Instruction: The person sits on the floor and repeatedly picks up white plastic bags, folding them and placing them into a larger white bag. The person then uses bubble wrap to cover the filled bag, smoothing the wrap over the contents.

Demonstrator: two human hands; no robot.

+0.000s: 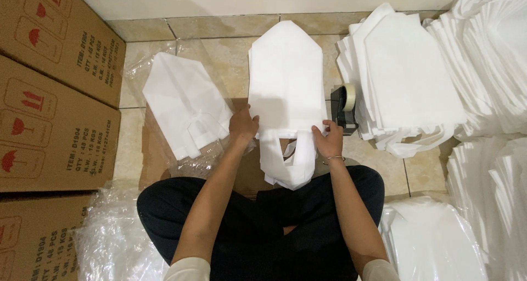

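My left hand [242, 126] and right hand [329, 141] pinch the white bag stack [285, 88] at its lower corners; tape dispenser [345, 108] at 3 o'clock.

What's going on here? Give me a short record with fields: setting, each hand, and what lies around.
Setting: a person sits cross-legged on a tiled floor, seen from above.
Left hand: grips the left edge of a folded white bag stack.
Right hand: grips the stack's right edge, by the handles.
Left of stack: another white bag on clear plastic.
Right of stack: tape dispenser, then white bag piles.
Far left: cardboard boxes.
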